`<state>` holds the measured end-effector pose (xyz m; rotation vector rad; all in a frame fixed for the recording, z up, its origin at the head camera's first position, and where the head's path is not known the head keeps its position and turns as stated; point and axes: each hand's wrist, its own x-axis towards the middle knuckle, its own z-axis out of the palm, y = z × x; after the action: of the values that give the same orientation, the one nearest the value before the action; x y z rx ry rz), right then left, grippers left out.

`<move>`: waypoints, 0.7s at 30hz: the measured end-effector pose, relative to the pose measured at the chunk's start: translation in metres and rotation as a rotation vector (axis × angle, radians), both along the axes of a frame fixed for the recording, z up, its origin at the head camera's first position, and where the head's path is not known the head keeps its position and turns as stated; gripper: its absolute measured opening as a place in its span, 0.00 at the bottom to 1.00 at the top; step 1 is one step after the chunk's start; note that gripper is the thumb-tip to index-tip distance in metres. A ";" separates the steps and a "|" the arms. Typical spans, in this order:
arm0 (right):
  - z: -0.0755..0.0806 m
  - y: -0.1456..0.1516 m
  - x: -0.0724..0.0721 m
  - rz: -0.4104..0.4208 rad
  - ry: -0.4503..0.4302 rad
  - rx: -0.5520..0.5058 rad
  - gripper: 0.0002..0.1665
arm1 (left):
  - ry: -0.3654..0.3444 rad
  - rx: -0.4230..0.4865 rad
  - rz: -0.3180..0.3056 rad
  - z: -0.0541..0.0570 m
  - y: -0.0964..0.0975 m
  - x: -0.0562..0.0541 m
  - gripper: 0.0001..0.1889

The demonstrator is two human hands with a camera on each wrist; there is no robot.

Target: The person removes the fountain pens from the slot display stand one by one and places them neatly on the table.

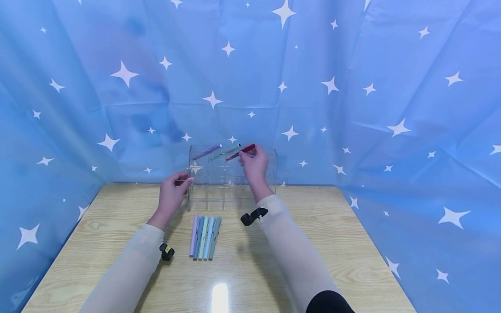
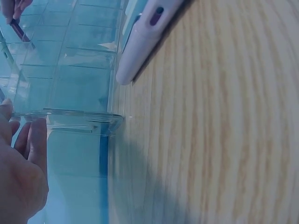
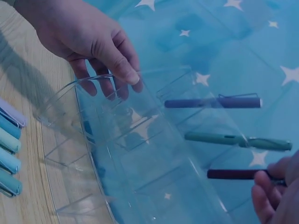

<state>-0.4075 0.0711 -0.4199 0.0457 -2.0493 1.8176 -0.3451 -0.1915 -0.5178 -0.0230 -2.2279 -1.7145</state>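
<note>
A clear plastic pen organizer [image 1: 216, 202] with several compartments stands at the back of the table. My left hand [image 1: 172, 191] grips its left side wall, thumb at the front edge and fingers behind, as the right wrist view shows. At the organizer's top, my right hand [image 1: 256, 168] pinches a dark red pen [image 3: 231, 174] by its cap end, the other end pointing left into the top row. To the left of that pen, a purple pen [image 3: 210, 102] and a green pen [image 3: 238, 140] lie slanted in the top row.
In front of the organizer, several pastel pens [image 1: 205, 239] lie side by side on the wooden table [image 1: 332, 243]. A blue cloth with white stars [image 1: 250, 78] hangs right behind the organizer and along both sides.
</note>
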 end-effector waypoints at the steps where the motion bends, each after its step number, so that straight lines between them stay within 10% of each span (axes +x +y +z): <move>1: 0.000 0.000 0.000 -0.001 0.002 -0.005 0.05 | 0.000 0.000 -0.001 0.000 0.000 0.000 0.23; 21: 0.009 0.013 -0.002 -0.090 0.266 -0.200 0.05 | 0.012 0.016 0.006 -0.001 0.001 -0.003 0.19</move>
<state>-0.4098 0.0837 -0.4110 0.1296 -1.6568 1.8428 -0.3476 -0.1907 -0.5191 -0.0225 -2.2032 -1.7244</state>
